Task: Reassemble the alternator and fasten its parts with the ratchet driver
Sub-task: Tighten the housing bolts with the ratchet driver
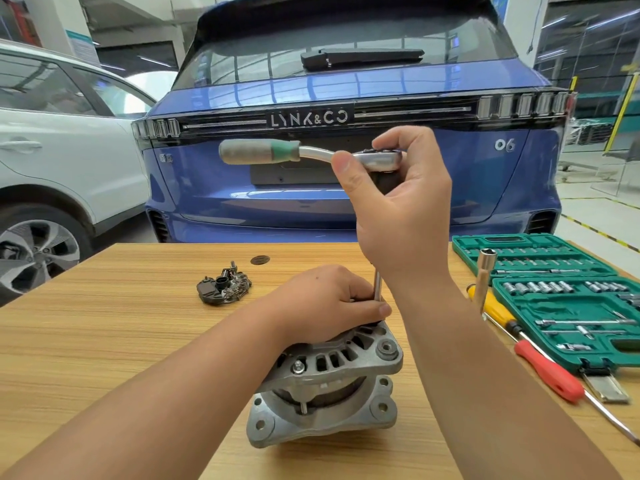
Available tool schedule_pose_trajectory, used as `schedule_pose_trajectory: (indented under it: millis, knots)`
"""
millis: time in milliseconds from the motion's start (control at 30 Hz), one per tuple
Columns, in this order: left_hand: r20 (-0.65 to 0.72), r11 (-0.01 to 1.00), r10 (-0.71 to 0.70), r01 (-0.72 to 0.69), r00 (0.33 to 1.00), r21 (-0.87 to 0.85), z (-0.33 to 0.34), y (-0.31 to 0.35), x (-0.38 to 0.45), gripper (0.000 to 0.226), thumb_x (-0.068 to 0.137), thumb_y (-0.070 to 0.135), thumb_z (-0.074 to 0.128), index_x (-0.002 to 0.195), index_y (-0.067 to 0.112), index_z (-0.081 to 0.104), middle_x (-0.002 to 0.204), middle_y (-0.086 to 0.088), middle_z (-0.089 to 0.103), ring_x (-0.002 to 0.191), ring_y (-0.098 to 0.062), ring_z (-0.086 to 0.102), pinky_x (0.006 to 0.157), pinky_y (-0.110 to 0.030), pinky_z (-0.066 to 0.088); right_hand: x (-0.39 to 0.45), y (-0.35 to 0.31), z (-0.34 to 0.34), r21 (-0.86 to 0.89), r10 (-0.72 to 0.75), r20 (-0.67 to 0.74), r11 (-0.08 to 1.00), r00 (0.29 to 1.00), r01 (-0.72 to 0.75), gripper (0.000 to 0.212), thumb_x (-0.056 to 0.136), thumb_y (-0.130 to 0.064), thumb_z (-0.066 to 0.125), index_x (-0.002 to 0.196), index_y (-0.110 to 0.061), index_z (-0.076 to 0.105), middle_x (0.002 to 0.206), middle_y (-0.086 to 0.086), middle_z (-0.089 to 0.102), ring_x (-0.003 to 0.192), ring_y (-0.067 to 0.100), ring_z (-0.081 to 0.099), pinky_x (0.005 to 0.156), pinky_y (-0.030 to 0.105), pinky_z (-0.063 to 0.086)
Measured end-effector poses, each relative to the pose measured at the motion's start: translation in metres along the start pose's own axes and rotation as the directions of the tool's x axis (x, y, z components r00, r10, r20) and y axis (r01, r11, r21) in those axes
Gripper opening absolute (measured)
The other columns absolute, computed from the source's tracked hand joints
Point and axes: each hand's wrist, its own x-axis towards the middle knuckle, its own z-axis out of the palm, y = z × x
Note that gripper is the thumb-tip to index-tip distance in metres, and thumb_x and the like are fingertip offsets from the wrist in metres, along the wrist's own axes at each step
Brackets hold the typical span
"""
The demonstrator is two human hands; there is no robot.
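Right hand (398,202): fingers curled round the head of the ratchet driver (311,154), thumb along its near side. I see it held high over the worktop (138,341), its grey-and-green handle pointing left. A thin extension bar (377,285) runs straight down from under this hand toward the alternator (329,386).

Left hand (329,299): fingers wrapped over the top of the alternator, thumb and fingertips pinching the lower end of the extension bar. Where the bar meets the housing is hidden by the fingers; I cannot tell which fastener it sits on.

The alternator stands on the worktop, near centre, close to me. The upper housing sits tilted on the lower one, with a gap showing at the front. One bolt head shows on the near-left lug.

A black rectifier assembly (224,287) lies apart, behind and left of the alternator.

To the right: open green socket case (568,306), a long socket (484,271) standing upright at its edge, a yellow-handled screwdriver (498,313) and a red-handled screwdriver (550,372) lying alongside.

Beyond the worktop: rear of a blue car (346,202), white car (52,150) at left.
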Motion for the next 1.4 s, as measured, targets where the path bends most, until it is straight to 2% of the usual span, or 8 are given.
schedule_pose_trajectory:
  millis: [100, 167, 300, 567, 767, 1033, 1233, 1400]
  knots:
    - [0.011, 1.000, 0.005, -0.005, 1.000, 0.000, -0.001, 0.000, 0.000, 0.039, 0.101, 0.049, 0.057, 0.075, 0.021, 0.066, 0.058, 0.005, 0.053, 0.051, -0.006, 0.042, 0.052, -0.025, 0.033, 0.003, 0.001, -0.002, 0.064, 0.079, 0.025, 0.995, 0.997, -0.081, 0.024, 0.088, -0.023, 0.078, 0.095, -0.022, 0.055, 0.069, -0.024, 0.059, 0.062, 0.001, 0.053, 0.061, 0.017, 0.045]
    - [0.021, 1.000, -0.006, 0.006, 1.000, 0.015, -0.002, 0.000, 0.001, 0.039, 0.100, 0.052, 0.056, 0.084, 0.020, 0.071, 0.070, 0.000, 0.062, 0.054, -0.005, 0.046, 0.050, -0.019, 0.035, 0.009, 0.000, -0.008, 0.262, 0.271, 0.159, 0.916, 0.949, -0.305, 0.021, 0.089, -0.024, 0.075, 0.098, -0.019, 0.057, 0.068, -0.014, 0.062, 0.059, 0.007, 0.053, 0.058, 0.023, 0.046]
    - [0.034, 0.998, -0.038, 0.036, 0.999, 0.045, -0.002, -0.002, 0.002, 0.042, 0.099, 0.058, 0.053, 0.098, 0.022, 0.075, 0.080, -0.001, 0.068, 0.067, -0.011, 0.055, 0.058, -0.027, 0.039, 0.026, 0.003, -0.027, 0.441, 0.460, 0.612, 0.477, 0.643, -0.760, 0.031, 0.090, -0.043, 0.057, 0.107, -0.016, 0.056, 0.074, 0.004, 0.066, 0.058, 0.017, 0.056, 0.063, 0.031, 0.044]
    - [0.014, 0.998, -0.051, 0.051, 0.999, 0.032, 0.000, -0.004, 0.002, 0.045, 0.096, 0.061, 0.056, 0.087, 0.020, 0.072, 0.075, 0.001, 0.064, 0.057, -0.003, 0.051, 0.055, -0.027, 0.038, 0.031, 0.011, -0.034, 0.356, 0.349, 0.809, 0.349, 0.473, -0.867, 0.044, 0.089, -0.044, 0.047, 0.113, -0.010, 0.061, 0.092, 0.000, 0.073, 0.066, 0.008, 0.062, 0.075, 0.031, 0.043]
    - [0.033, 0.998, -0.061, 0.060, 0.998, 0.021, 0.000, -0.004, 0.002, 0.045, 0.097, 0.061, 0.055, 0.097, 0.021, 0.075, 0.085, -0.002, 0.071, 0.075, -0.015, 0.062, 0.069, -0.036, 0.051, 0.031, 0.010, -0.034, 0.345, 0.342, 0.825, 0.324, 0.449, -0.881, 0.046, 0.088, -0.043, 0.047, 0.116, -0.008, 0.060, 0.094, 0.001, 0.073, 0.067, 0.008, 0.061, 0.075, 0.030, 0.041]
    - [0.049, 0.999, -0.054, 0.054, 0.997, -0.001, -0.002, -0.002, 0.000, 0.040, 0.097, 0.060, 0.055, 0.101, 0.026, 0.076, 0.086, 0.001, 0.072, 0.077, -0.011, 0.063, 0.075, -0.035, 0.052, 0.030, 0.010, -0.032, 0.337, 0.299, 0.841, 0.361, 0.450, -0.870, 0.047, 0.089, -0.045, 0.046, 0.097, -0.010, 0.077, 0.089, 0.000, 0.073, 0.064, 0.010, 0.058, 0.074, 0.035, 0.037]
    - [0.061, 0.998, -0.057, 0.056, 0.996, 0.024, -0.002, -0.003, 0.001, 0.045, 0.097, 0.060, 0.054, 0.103, 0.020, 0.076, 0.093, -0.004, 0.074, 0.083, -0.019, 0.066, 0.077, -0.041, 0.054, 0.033, 0.008, -0.034, 0.321, 0.329, 0.847, 0.310, 0.418, -0.895, 0.047, 0.084, -0.041, 0.054, 0.117, -0.008, 0.060, 0.097, -0.003, 0.072, 0.071, 0.009, 0.061, 0.078, 0.030, 0.036]
    - [0.060, 0.999, -0.042, 0.042, 0.997, 0.012, -0.003, -0.001, 0.000, 0.039, 0.098, 0.057, 0.055, 0.104, 0.024, 0.076, 0.096, -0.001, 0.075, 0.087, -0.019, 0.067, 0.082, -0.045, 0.056, 0.033, 0.005, -0.037, 0.398, 0.431, 0.755, 0.296, 0.493, -0.868, 0.060, 0.079, -0.032, 0.062, 0.134, -0.010, 0.052, 0.099, -0.005, 0.067, 0.077, 0.011, 0.059, 0.076, 0.031, 0.036]
